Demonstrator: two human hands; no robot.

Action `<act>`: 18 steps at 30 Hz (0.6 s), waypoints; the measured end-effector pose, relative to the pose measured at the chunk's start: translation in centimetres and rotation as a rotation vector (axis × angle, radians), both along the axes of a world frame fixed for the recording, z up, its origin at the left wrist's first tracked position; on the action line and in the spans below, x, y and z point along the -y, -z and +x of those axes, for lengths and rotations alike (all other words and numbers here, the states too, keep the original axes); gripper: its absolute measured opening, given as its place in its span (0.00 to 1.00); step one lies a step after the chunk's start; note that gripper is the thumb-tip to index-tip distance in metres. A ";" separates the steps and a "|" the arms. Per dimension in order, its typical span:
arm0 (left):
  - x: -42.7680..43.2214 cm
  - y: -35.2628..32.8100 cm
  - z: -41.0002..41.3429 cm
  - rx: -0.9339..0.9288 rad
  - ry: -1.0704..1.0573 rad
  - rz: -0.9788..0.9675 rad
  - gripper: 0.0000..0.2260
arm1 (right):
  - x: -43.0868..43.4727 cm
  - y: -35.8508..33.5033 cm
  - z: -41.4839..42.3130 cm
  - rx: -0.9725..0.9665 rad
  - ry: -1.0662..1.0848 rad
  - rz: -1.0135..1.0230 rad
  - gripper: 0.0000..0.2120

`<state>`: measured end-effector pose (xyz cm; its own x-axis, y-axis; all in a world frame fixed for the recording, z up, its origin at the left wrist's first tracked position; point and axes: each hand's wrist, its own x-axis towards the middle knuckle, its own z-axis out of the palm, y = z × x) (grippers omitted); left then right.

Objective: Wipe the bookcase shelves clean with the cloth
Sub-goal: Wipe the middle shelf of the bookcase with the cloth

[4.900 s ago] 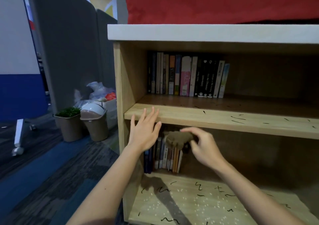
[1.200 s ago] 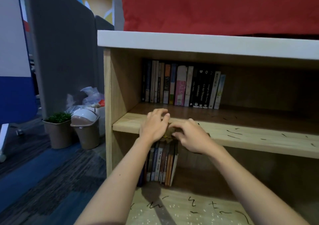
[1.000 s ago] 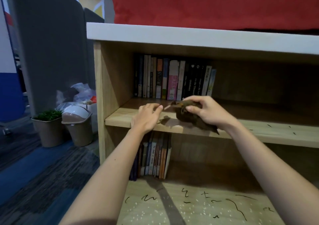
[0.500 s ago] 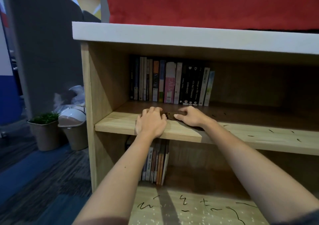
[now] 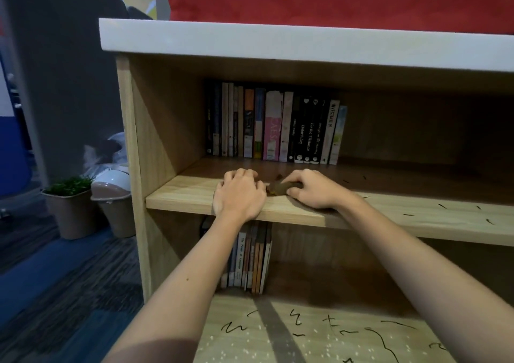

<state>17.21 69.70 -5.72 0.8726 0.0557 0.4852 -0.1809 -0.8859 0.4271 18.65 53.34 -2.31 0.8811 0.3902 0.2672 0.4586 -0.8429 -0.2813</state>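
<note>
Right hand (image 5: 314, 189) pinches the brown cloth (image 5: 281, 188) in curled fingers on the middle shelf (image 5: 180, 194). Left hand (image 5: 239, 195) rests just beside these fingers; whether it grips anything cannot be told.

Dim indoor light, seemingly from behind & above the viewer: the front of the middle shelf (image 5: 189, 199) and the bottom shelf (image 5: 361, 343) catch it pale, while the bookcase (image 5: 133, 167) interior, esp. right of the books (image 5: 275, 128), drops to near black. An arm shadow runs as a grey band across the bottom shelf, a dark patch sits under the right hand (image 5: 314, 188), and the brown cloth (image 5: 281, 188) nearly merges w/ the shade; the left hand (image 5: 239, 195) is evenly lit. Wide-angle bend at the edges: the white top board (image 5: 278, 39) slopes, and the floor (image 5: 69, 293) & bin (image 5: 111, 193) at left look soft, spine lettering only partly legible.
</note>
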 end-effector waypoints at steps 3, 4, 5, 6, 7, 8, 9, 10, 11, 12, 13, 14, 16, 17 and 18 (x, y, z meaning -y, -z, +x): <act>-0.1 0.1 -0.2 -0.002 -0.002 0.000 0.18 | 1.4 -0.2 -1.3 -0.017 -0.097 -0.056 0.13; -0.1 0.1 -0.2 -0.003 0.003 0.003 0.18 | 1.8 -0.5 -1.0 -0.022 -0.055 -0.058 0.12; -0.2 0.0 -0.3 0.000 0.005 0.002 0.18 | 1.8 -0.7 -0.4 -0.019 0.007 -0.054 0.12; -0.2 -0.1 -0.3 0.001 0.004 -0.002 0.18 | 1.5 -0.7 0.3 -0.015 0.064 -0.050 0.12; -0.1 -0.1 -0.3 0.002 0.004 -0.004 0.18 | 0.9 -0.4 0.7 0.005 0.098 -0.043 0.13; -0.1 -0.1 -0.4 0.004 0.003 -0.004 0.18 | 0.0 0.1 0.7 0.038 0.094 -0.043 0.14; 0.0 0.0 -0.5 0.008 -0.001 -0.006 0.18 | -0.7 0.6 0.0 0.080 0.048 -0.049 0.15; 0.1 0.0 -0.5 0.011 -0.005 -0.009 0.18 | -0.9 0.9 -1.0 0.105 -0.023 -0.046 0.15; 0.0 0.0 -0.5 0.015 -0.008 -0.012 0.18 | -0.7 1.1 -2.3 0.107 -0.102 -0.035 0.14; 0.0 0.1 -0.5 0.022 -0.009 -0.015 0.17 | 0.0 1.1 -3.5 0.085 -0.164 -0.023 0.14; -0.1 0.1 -0.4 0.033 -0.004 -0.016 0.17 | 0.9 0.8 -4.2 0.067 -0.189 -0.030 0.13; -0.2 0.1 -0.4 0.044 0.002 -0.020 0.17 | 1.7 0.5 -4.1 0.060 -0.171 -0.048 0.13; -0.2 0.1 -0.5 0.068 0.015 -0.029 0.17 | 2.6 -0.1 -2.0 0.055 -0.046 -0.073 0.13; -0.2 0.2 -0.5 0.080 0.020 -0.031 0.17 | 2.5 -0.2 -0.6 0.043 0.023 -0.069 0.13; -0.1 0.2 -0.6 0.088 0.023 -0.036 0.17 | 1.9 -0.2 0.9 0.030 0.075 -0.063 0.13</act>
<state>16.60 69.83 -5.96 0.8279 0.0551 0.5582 -0.2390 -0.8656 0.4400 19.53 51.40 -2.10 0.9006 0.3400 0.2707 0.4007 -0.8908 -0.2142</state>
